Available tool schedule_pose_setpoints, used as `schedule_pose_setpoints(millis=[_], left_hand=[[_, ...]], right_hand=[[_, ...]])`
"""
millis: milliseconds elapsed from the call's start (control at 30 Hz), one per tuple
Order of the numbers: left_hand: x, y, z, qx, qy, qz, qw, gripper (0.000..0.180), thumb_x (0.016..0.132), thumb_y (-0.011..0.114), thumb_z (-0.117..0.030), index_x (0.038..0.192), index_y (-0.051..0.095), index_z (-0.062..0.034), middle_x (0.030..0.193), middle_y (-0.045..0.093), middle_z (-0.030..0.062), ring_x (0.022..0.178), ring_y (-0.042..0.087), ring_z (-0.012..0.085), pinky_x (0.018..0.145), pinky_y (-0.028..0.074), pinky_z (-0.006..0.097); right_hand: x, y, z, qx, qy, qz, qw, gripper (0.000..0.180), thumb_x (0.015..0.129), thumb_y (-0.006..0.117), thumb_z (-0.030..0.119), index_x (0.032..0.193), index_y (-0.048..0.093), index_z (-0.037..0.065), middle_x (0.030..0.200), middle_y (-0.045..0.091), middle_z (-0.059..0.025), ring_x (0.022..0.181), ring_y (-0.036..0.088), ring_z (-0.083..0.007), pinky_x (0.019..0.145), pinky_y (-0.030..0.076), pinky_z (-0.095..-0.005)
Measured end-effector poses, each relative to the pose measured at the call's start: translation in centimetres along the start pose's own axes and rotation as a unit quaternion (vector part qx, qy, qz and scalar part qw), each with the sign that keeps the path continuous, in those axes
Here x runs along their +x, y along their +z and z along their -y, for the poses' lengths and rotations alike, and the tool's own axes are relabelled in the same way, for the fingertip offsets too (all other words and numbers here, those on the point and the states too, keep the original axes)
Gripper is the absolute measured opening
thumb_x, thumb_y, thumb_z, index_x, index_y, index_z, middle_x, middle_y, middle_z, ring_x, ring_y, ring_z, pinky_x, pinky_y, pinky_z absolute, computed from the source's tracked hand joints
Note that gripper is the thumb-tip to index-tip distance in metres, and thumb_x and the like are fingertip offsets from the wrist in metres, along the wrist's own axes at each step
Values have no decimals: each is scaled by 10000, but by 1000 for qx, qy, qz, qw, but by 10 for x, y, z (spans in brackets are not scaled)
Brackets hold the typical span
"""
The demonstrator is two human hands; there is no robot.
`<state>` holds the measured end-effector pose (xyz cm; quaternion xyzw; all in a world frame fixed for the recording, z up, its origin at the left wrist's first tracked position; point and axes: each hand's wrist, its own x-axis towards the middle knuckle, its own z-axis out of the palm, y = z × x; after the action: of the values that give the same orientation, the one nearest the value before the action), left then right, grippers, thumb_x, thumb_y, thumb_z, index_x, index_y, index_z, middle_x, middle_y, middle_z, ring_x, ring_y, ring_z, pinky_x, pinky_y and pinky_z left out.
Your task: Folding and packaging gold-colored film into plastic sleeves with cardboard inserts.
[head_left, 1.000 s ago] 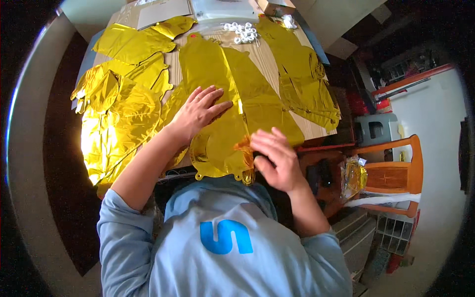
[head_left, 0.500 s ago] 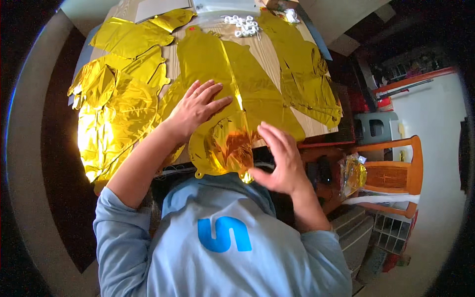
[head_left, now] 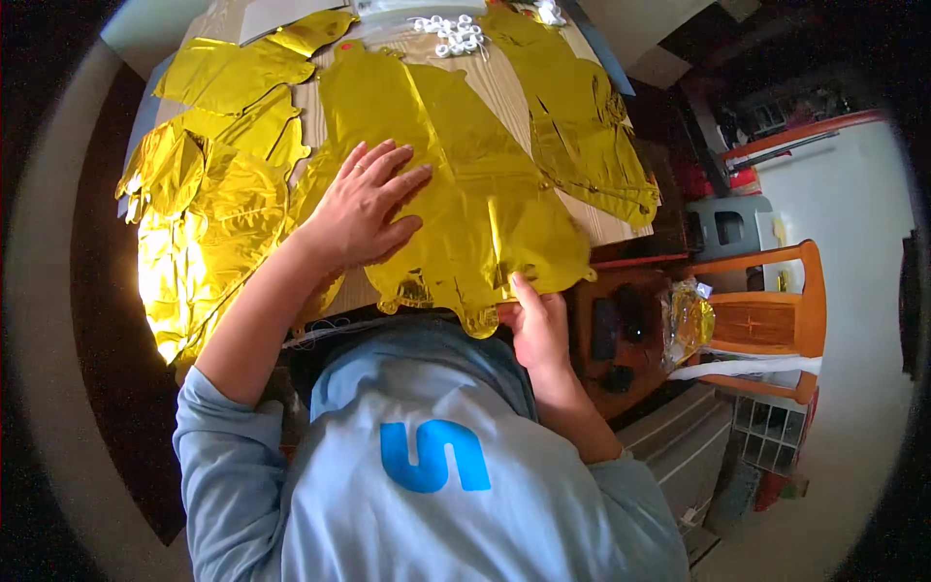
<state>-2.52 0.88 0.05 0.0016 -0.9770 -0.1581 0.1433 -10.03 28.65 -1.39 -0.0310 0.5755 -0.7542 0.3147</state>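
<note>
foil flattened since a moment ago: the curled near corner of the crinkly gold foil balloon (head_left: 456,184) now lies smooth on the wooden table (head_left: 504,92). my left hand (head_left: 364,204) presses it, fingers spread, holding nothing; my right hand (head_left: 536,325) pinches its near edge. more shiny gold sheets (head_left: 208,194) beside it.

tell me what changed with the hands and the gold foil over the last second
The right hand slid off the top of the gold foil balloon toward the person, to its near edge, where the fingers now pinch the foil; the fold raised half a second ago lies flat again. The left hand stayed pressed flat on the balloon, fingers spread. The other foil pieces and the white bits did not move.
</note>
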Motion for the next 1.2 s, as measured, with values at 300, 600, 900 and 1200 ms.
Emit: schedule_pose_setpoints(millis=[300,600,900,1200], left_hand=[[-7,-1,-24,0,14,6,1000,628,864,692,-304,1428,515,-92,1487,460,198,1426,383,398,1199,265,557],[-6,0,-25,-27,22,15,999,646,882,688,-332,1444,504,-73,1503,445,216,1427,374,420,1200,274,531],[0,0,-25,3,25,20,999,635,894,672,-381,1427,521,-72,1510,447,200,1427,377,405,1199,270,524],[-12,-6,-42,-13,-12,40,999,626,906,667,-337,1436,503,-48,1527,424,212,1444,348,417,1202,270,521]], right_hand=[[8,2,-2,-254,-183,29,949,256,960,661,82,1177,631,-50,1096,710,-104,963,679,-167,860,531,-326],[8,-3,3,-121,-80,20,989,276,914,689,38,1179,639,-24,1078,707,-74,918,688,-150,792,557,-296],[15,-9,-8,-49,-87,-32,994,349,1015,600,226,1266,598,-16,1106,702,-93,903,717,-190,643,620,-342],[5,-8,-12,-109,-116,-80,984,223,947,714,157,1117,690,14,926,713,-23,714,652,-100,568,500,-245]])
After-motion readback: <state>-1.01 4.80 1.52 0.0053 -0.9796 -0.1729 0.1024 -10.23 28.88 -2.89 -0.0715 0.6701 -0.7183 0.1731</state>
